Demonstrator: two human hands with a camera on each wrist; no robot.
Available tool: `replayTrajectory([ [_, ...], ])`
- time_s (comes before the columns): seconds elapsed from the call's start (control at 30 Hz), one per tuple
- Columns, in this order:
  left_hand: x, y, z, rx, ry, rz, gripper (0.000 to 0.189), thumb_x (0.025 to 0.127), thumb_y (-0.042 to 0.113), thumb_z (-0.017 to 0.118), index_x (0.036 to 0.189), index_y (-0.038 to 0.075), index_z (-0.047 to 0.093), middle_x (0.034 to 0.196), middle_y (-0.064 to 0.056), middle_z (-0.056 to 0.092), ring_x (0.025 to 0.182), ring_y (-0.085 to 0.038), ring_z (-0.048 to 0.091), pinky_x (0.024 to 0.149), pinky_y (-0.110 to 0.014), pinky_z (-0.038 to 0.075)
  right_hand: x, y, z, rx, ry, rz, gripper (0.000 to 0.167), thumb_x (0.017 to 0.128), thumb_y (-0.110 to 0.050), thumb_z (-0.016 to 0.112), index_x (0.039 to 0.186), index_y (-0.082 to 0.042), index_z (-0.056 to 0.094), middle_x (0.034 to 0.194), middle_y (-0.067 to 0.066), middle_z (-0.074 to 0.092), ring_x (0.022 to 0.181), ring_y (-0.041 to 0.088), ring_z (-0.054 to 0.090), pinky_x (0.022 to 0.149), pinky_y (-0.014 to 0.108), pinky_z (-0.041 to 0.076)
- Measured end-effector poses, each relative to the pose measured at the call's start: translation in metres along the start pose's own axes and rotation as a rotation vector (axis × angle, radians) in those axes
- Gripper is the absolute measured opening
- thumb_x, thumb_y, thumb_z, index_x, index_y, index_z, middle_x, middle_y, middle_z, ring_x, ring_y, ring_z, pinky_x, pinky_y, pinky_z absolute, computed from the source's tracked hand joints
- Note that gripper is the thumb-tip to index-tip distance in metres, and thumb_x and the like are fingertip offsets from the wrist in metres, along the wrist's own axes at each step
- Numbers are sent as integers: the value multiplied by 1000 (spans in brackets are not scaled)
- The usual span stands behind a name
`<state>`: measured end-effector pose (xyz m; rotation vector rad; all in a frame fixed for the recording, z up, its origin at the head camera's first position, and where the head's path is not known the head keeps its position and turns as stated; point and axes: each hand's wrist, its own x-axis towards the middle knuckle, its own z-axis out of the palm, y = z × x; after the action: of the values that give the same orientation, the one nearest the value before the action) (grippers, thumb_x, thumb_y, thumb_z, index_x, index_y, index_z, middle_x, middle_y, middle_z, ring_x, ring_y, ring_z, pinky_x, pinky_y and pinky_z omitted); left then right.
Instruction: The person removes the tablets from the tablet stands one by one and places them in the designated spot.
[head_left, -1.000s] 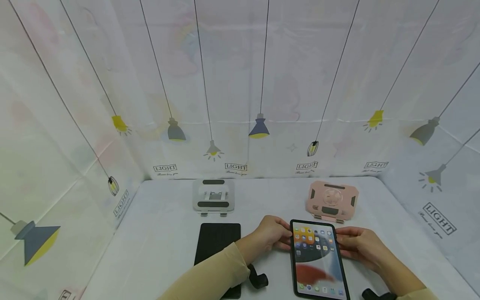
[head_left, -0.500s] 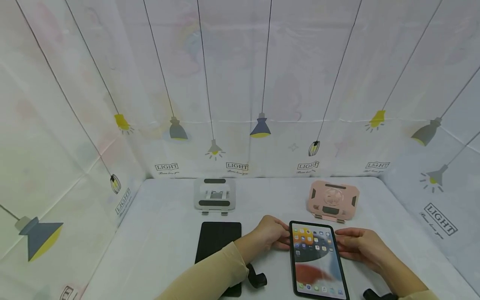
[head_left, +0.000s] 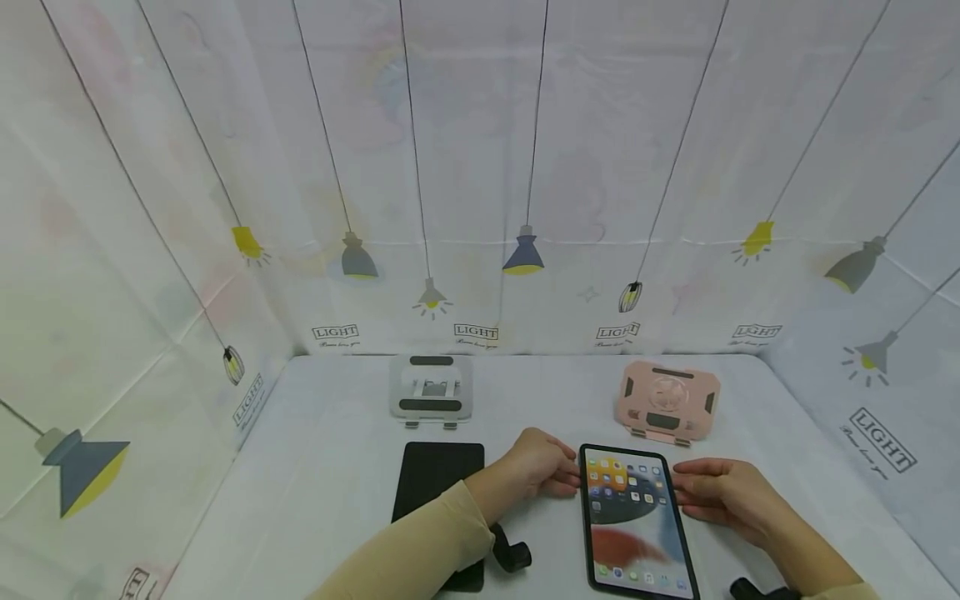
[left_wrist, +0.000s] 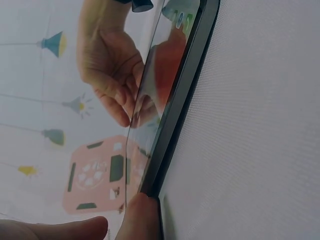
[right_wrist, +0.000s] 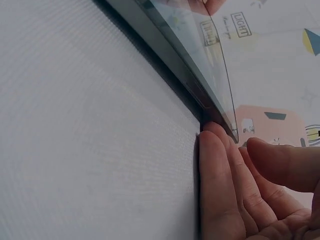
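A tablet point(head_left: 633, 525) in a black frame lies face up on the white table, its lit screen showing rows of app icons. On its left long side is my left hand point(head_left: 536, 467), knuckles bent a little; in the left wrist view one fingertip point(left_wrist: 139, 212) meets the tablet's dark edge point(left_wrist: 172, 120) while the thumb stands apart. Across from it, my right hand point(head_left: 727, 492) has its fingers beside the right edge. In the right wrist view those fingers point(right_wrist: 216, 165) lie extended at the tablet's corner, with the thumb point(right_wrist: 287, 162) lifted away.
Left of the tablet lies a flat black slab point(head_left: 427, 479), partly covered by my left sleeve point(head_left: 420, 546). Further back are a grey folding stand point(head_left: 431, 408) and a pink one point(head_left: 667, 417). Curtains point(head_left: 480, 167) printed with lamps enclose the table.
The tablet's far edge sits slightly lower in the head view. My fingers have loosened a little from both its sides, and the head view has shifted slightly.
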<state>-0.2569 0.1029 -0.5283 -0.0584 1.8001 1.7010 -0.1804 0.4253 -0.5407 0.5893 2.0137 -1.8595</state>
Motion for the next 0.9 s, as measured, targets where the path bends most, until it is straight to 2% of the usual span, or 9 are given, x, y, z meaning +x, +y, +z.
replayTrajectory([
  [0.17, 2, 0, -2, -11, -22, -2, 19, 94, -8, 72, 112, -2, 75, 99, -20, 82, 79, -21, 81, 79, -35, 69, -5, 0, -1, 23, -14, -3, 42, 102, -4, 69, 141, 10, 62, 106, 7, 83, 95, 22, 81, 87, 39, 68],
  [0.37, -1, -1, -6, -41, -39, 2, 20, 94, -9, 72, 114, -4, 74, 101, -21, 82, 83, -22, 82, 83, -35, 69, -5, 0, -6, 76, -102, -6, 40, 104, -1, 63, 142, 10, 60, 111, 9, 83, 99, 23, 82, 91, 41, 68],
  [0.53, 0, -3, -13, -71, -104, -13, 23, 93, -10, 72, 116, -5, 74, 102, -20, 82, 86, -21, 82, 82, -33, 68, -2, 4, -13, 87, -168, 2, 43, 105, -2, 60, 147, 10, 55, 117, 9, 82, 104, 25, 81, 95, 46, 66],
  [0.7, 2, -4, -21, -102, -179, -38, 25, 94, -7, 73, 120, -6, 73, 106, -20, 82, 91, -21, 82, 84, -34, 68, 0, 6, -15, 94, -191, 2, 45, 105, -3, 60, 148, 9, 55, 119, 9, 81, 107, 26, 80, 97, 46, 66],
  [0.9, 3, -6, -27, -108, -205, -58, 25, 95, -4, 74, 120, -4, 74, 108, -19, 82, 95, -21, 82, 86, -35, 68, -2, 3, -16, 123, -209, 2, 39, 105, -1, 59, 144, 4, 60, 119, 7, 82, 106, 26, 81, 95, 46, 66],
])
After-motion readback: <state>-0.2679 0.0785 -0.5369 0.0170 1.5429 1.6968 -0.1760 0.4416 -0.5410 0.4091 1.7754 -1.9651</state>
